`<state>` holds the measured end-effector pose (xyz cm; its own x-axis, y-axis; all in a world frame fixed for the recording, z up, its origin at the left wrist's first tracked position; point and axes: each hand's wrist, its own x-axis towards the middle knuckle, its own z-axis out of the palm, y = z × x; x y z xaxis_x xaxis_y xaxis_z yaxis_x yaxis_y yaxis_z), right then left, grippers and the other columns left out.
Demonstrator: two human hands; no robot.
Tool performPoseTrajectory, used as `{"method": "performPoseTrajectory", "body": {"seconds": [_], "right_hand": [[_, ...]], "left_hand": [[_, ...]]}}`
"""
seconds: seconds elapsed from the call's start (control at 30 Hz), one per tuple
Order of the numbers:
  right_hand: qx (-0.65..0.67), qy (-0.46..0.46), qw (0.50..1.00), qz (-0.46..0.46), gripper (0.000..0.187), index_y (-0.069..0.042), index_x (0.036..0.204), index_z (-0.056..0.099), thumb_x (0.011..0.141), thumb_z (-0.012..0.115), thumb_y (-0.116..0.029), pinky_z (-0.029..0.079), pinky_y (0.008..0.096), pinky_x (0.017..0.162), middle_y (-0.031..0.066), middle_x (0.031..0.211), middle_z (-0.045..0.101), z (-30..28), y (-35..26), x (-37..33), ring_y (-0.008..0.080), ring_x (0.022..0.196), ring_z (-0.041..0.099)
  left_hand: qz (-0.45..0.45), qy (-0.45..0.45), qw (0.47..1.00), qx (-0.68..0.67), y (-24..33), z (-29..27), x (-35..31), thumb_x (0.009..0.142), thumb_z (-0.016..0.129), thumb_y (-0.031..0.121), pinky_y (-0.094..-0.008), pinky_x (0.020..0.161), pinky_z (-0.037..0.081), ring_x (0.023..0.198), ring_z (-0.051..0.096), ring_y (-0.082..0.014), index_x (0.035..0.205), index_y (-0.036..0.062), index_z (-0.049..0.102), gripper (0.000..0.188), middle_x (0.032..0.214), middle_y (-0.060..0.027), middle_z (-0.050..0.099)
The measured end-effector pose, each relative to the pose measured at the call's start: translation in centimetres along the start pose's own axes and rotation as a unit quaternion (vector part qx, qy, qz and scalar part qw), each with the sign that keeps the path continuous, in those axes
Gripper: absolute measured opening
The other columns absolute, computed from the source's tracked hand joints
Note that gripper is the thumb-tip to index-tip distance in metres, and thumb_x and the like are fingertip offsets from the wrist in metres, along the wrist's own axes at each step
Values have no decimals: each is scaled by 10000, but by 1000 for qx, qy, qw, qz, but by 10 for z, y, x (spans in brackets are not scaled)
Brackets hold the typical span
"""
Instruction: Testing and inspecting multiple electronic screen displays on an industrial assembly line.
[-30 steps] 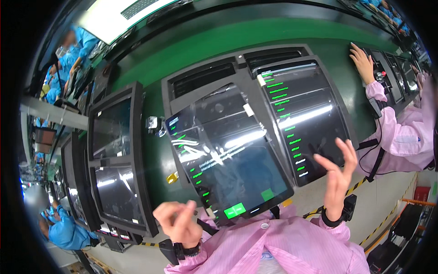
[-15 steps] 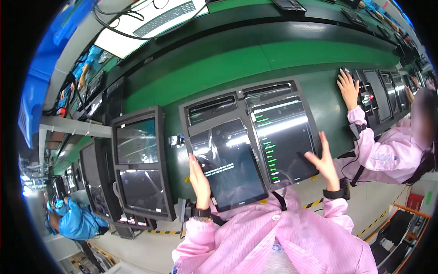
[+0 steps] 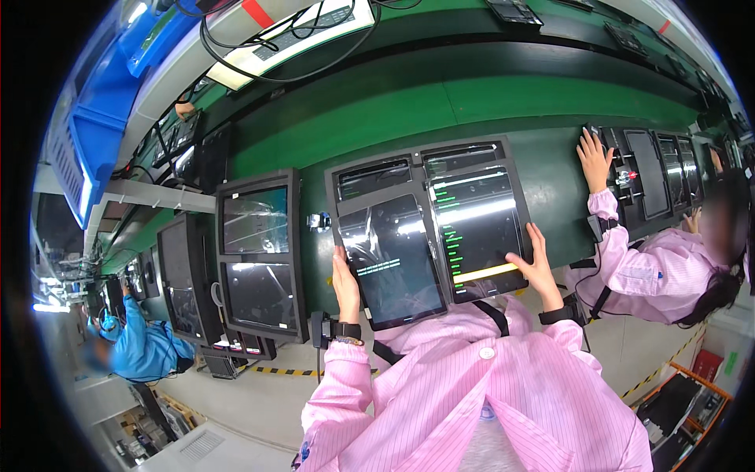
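I see my left hand (image 3: 344, 285) lying flat, fingers straight, against the left edge of the left tablet (image 3: 393, 263). My right hand (image 3: 537, 263) is open too, fingers spread, pressed on the lower right corner of the right tablet (image 3: 476, 232). Neither hand is closed around anything. Both wrists carry dark bands, and pink striped sleeves run in from the lower edge.

The two tablets sit side by side in a grey tray (image 3: 417, 157) on the green conveyor belt (image 3: 377, 118), near its front edge, directly between my hands. The left tablet shows a dark screen with a short block of pale text at mid height. The right tablet shows rows of green text down its left side and a yellow bar near its bottom edge.

To the left, a second tray (image 3: 259, 252) holds two dark, reflective screens stacked one above the other. A small pale tag (image 3: 318, 222) lies on the belt between the two trays; its markings are too small to read.

At the belt's right end, a co-worker's hand (image 3: 594, 157), in a pink sleeve, rests open on a black fixture (image 3: 645, 169). Yellow-and-black hazard tape (image 3: 275, 370) marks the floor below the front edge. A blue bin (image 3: 102, 118) stands at upper left, beyond the belt's far edge.
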<state>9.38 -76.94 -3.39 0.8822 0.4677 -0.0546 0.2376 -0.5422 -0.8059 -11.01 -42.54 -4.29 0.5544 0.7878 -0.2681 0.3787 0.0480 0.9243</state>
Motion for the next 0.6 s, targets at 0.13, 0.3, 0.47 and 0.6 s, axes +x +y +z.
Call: {"method": "performPoseTrajectory", "body": {"seconds": [0.13,0.3,0.47,0.6], "right_hand": [[141,15,988,64,649,-29,1369,323,840,620,-257,274,355,1040,188,1350,350,-3,-2,12,298,1269,320],[81,77,990,90,535,-44,1337,390,881,549,-276,278,335,1017,134,1273,440,9,14,19,270,1199,383],[116,99,982,109,500,-51,1324,407,891,534,-266,282,333,1012,122,1244,457,16,0,16,261,1184,394],[135,53,981,126,444,-26,1259,465,897,528,-275,281,323,1013,139,1259,451,0,7,25,272,1197,398]], "left_hand": [[-28,-18,999,-20,3,-4,-3,972,231,472,-355,1074,248,1290,349,-271,1342,-54,337,651,1379,-204,369],[-28,-16,999,-19,10,0,2,967,247,482,-344,1068,264,1277,369,-266,1322,-71,360,667,1354,-207,401],[-12,16,998,54,22,5,11,984,241,403,-307,1028,300,1247,421,-254,1293,-58,417,583,1308,-201,466],[2,-54,997,46,28,-13,22,987,260,402,-339,1050,281,1272,378,-267,1325,-45,379,573,1368,-179,399]]}}
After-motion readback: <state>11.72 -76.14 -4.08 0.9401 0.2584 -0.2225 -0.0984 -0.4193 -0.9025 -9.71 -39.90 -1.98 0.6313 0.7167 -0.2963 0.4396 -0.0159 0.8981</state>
